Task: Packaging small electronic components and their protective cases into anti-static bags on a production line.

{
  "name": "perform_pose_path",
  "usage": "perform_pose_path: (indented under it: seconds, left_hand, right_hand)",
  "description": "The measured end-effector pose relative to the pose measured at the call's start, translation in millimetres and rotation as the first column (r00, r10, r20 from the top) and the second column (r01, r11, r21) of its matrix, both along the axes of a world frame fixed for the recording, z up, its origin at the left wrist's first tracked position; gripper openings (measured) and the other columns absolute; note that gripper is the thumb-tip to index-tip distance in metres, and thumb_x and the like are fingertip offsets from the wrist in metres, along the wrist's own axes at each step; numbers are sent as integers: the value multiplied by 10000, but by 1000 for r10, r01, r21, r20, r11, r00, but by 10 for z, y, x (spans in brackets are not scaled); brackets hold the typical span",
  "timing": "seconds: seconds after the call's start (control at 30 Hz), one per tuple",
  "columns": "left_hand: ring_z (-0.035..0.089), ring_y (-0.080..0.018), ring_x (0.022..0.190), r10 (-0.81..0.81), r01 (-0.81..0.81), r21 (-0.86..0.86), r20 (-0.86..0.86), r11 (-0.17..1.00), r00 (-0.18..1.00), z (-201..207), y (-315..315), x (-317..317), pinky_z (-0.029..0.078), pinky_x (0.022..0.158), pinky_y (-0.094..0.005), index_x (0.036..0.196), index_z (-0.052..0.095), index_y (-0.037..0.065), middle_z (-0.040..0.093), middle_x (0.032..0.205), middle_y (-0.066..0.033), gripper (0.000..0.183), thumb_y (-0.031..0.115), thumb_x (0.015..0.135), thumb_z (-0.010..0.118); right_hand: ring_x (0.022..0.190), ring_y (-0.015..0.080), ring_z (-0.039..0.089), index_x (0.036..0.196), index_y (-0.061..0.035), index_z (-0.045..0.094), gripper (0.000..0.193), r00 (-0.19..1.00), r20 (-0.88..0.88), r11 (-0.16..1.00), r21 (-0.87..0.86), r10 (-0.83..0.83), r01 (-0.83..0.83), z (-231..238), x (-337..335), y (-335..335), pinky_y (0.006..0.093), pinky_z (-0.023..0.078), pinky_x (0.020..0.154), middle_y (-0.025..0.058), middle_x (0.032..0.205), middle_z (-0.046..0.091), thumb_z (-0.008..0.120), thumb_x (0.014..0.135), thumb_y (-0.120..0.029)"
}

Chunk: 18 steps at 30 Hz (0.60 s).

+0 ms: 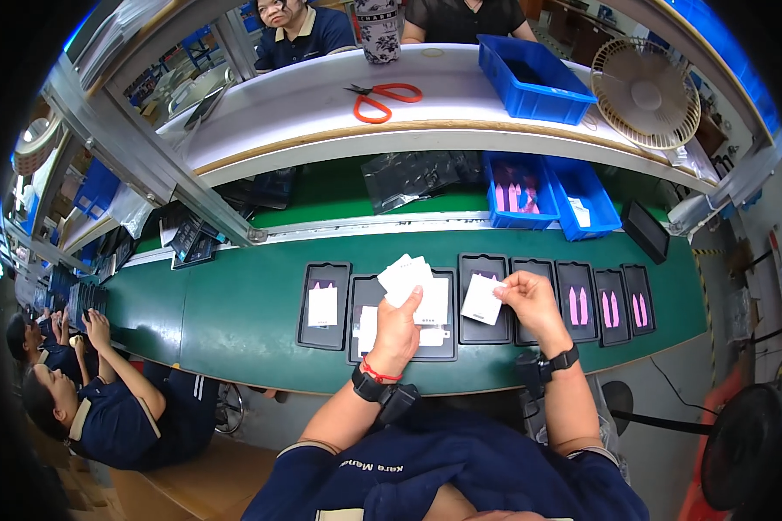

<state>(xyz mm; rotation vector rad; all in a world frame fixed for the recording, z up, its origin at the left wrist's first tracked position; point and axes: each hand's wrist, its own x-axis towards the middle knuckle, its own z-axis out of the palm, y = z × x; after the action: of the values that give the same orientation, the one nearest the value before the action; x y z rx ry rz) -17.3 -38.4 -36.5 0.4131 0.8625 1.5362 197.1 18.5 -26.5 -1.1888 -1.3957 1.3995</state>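
Observation:
My left hand (395, 334) is closed around a fanned stack of white cards (403, 278), its thumb lying on top. Under it lies a larger black tray (354, 300) with more white cards inside. With thumb and fingers my right hand (537, 306) pinches one white card (480, 304) by its upper right corner. That card is over a black tray (482, 262) holding something pink, mostly covered. The black tray (302, 295) at the left has a white card (322, 307) lying over pink strips. To the right, a row of black trays (586, 271) holds pairs of pink pointed strips (611, 308).
Blue bins (517, 221) with pink pieces and white papers stand behind the trays. Above is a white shelf (295, 108) with red-handled scissors (382, 100), a blue bin (539, 95), a patterned bottle (378, 33) and a fan (646, 91). Co-workers sit at the left and across.

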Motion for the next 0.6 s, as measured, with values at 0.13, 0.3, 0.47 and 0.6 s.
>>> perform_pose_path:
  seconds: [0.13, 0.3, 0.47, 0.6]
  left_hand:
    - [595, -191, 996, 20, -18, 20, -68, 1000, 997, 28, 72, 188, 496, 845, -330, 1161, 528, -17, 593, 1125, -93, 261, 24, 903, 539]
    - [595, -236, 1024, -112, 111, 26, 23, 993, 993, 105, 137, 530, 489, 876, -376, 1186, 504, -24, 592, 1130, -118, 279, 86, 929, 511]
    - [587, -277, 1061, -276, 276, 8, 5, 961, 961, 113, 223, 575, 480, 916, -404, 1219, 468, -54, 591, 1140, -156, 330, 121, 941, 491]
    - [613, -210, 992, -207, 207, 6, -13, 978, 978, 17, 290, 903, 496, 863, -334, 1137, 547, -26, 621, 1086, -107, 264, 1, 875, 569]
  right_hand:
    - [577, 135, 597, 870, 23, 625, 271, 765, 509, 822, 568, -395, 47, 146, -34, -95, 279, 459, 544, 84, 625, 609, 757, 716, -157]
    - [665, 38, 551, 834, -23, 589, 53, 974, -197, 988, 80, -113, 131, -42, -138, -211, 191, 431, 572, -5, 724, 611, 642, 832, -22]
    - [627, 69, 582, 849, 9, 622, 61, 914, 309, 959, 190, -262, 211, 1, 676, -70, 221, 439, 538, 52, 717, 661, 651, 813, -31]
    - [604, 93, 589, 854, 15, 622, 178, 720, 410, 751, 619, -561, 233, 94, 543, -167, 241, 454, 556, 81, 684, 635, 711, 771, -115]
